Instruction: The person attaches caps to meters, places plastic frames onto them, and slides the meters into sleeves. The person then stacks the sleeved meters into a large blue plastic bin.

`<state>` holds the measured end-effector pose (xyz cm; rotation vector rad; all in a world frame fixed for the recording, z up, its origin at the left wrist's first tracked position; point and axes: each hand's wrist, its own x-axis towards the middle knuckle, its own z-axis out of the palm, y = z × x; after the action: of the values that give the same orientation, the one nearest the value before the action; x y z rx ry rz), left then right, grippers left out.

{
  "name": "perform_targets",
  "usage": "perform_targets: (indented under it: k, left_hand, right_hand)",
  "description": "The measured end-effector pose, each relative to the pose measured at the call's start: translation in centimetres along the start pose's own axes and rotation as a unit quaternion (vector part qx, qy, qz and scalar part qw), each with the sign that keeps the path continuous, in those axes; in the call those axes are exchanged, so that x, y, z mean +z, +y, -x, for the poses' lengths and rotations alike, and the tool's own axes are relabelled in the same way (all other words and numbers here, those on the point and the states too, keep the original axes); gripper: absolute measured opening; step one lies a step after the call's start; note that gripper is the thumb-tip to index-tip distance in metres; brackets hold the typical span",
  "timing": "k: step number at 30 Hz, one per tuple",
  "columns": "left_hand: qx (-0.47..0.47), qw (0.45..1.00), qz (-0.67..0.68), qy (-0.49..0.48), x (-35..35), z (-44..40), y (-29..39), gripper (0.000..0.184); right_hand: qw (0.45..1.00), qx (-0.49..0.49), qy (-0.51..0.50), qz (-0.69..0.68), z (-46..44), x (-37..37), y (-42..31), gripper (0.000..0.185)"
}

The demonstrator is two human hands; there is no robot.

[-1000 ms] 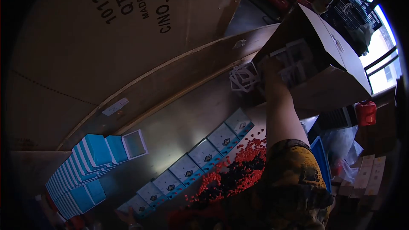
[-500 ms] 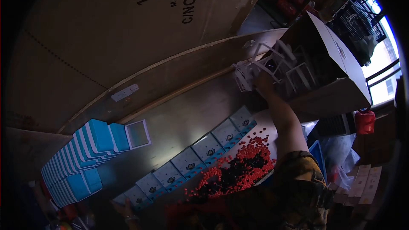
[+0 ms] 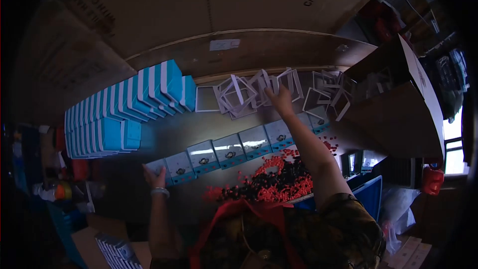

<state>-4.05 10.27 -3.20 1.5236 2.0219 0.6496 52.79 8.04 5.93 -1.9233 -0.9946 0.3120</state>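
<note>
On the table, a slanting row of blue boxes with clear tops [image 3: 229, 150] crosses in front of me. My left hand [image 3: 156, 177] grips the end box [image 3: 158, 165] of that row, thumb on top. My right hand [image 3: 280, 100] is closed on a white frame [image 3: 264, 85] in a loose heap at the back of the table; the fingertips are partly hidden. More white frames [image 3: 324, 94] lie to its right. Small red and black pieces [image 3: 279, 182] are spread between the row and my body.
Stacked blue and white boxes [image 3: 124, 99] stand at the back left. An open carton [image 3: 398, 114] with white frames inside sits at the right. Large cardboard [image 3: 164, 5] walls the back. A blue bin [image 3: 366, 194] is at my right, and an open carton [image 3: 99, 236] at lower left.
My right hand has moved left from the carton's mouth, and white frames now lie spread along the back of the table. My left hand stays at the row's left end. The view has turned.
</note>
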Motion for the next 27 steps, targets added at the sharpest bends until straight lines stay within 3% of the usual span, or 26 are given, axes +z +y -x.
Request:
perform_targets:
  k: [1, 2, 4, 5, 6, 8, 9, 11, 15, 18, 22, 27]
  left_hand:
    - [0.045, 0.994, 0.098, 0.008, 0.4, -0.9, -2.8, 0.094]
    - [0.033, 0.995, 0.097, 0.021, -0.7, -0.5, -3.5, 0.094]
    - [0.102, 0.988, 0.114, 0.006, -2.5, 0.8, -3.6, 0.061]
    - [0.092, 0.989, 0.111, 0.012, -3.7, 1.6, -3.2, 0.061]
    - [0.071, 0.997, 0.037, -0.007, -5.0, 2.5, -2.2, 0.046]
    - [0.066, 0.996, -0.059, -0.016, -7.2, 4.3, 0.5, 0.026]
    - [0.059, 0.996, -0.060, -0.013, -7.4, 4.3, 0.9, 0.026]
    - [0.139, 0.963, -0.219, -0.078, -8.0, 4.3, 0.9, 0.024]
    - [0.208, 0.950, -0.231, -0.038, -6.7, 3.9, -0.2, 0.024]
    - [0.242, 0.950, -0.194, -0.023, -6.6, 4.1, -1.1, 0.018]
    - [0.333, 0.929, -0.158, 0.037, -7.3, 5.4, 1.3, 0.017]
    - [0.354, 0.928, -0.118, -0.003, -5.2, 5.8, 2.6, 0.016]
  right_hand:
    - [0.999, -0.021, 0.023, -0.023, 0.7, 1.5, -1.1, 0.032]
    - [0.999, -0.028, 0.008, -0.028, 1.3, 2.6, -2.3, 0.032]
    - [0.993, -0.082, 0.079, 0.031, 3.0, 3.9, -4.5, 0.028]
    - [0.990, -0.113, 0.077, 0.026, 4.1, 4.5, -5.9, 0.022]
    - [0.991, -0.116, 0.067, 0.023, 4.9, 4.9, -7.2, 0.022]
    - [0.965, -0.217, 0.037, 0.140, 6.3, 5.6, -9.3, 0.020]
    - [0.956, -0.240, 0.023, 0.169, 7.0, 6.1, -10.3, 0.023]
    - [0.917, -0.319, 0.061, 0.232, 8.9, 7.5, -13.2, 0.022]
    - [0.942, -0.214, -0.213, 0.148, 15.2, 11.1, -16.4, 0.022]
    - [0.919, -0.201, -0.305, 0.147, 19.9, 14.4, -16.2, 0.027]
    - [0.911, -0.269, -0.264, 0.164, 21.5, 15.9, -15.2, 0.025]
    - [0.912, -0.252, -0.292, 0.137, 20.7, 14.9, -15.6, 0.012]
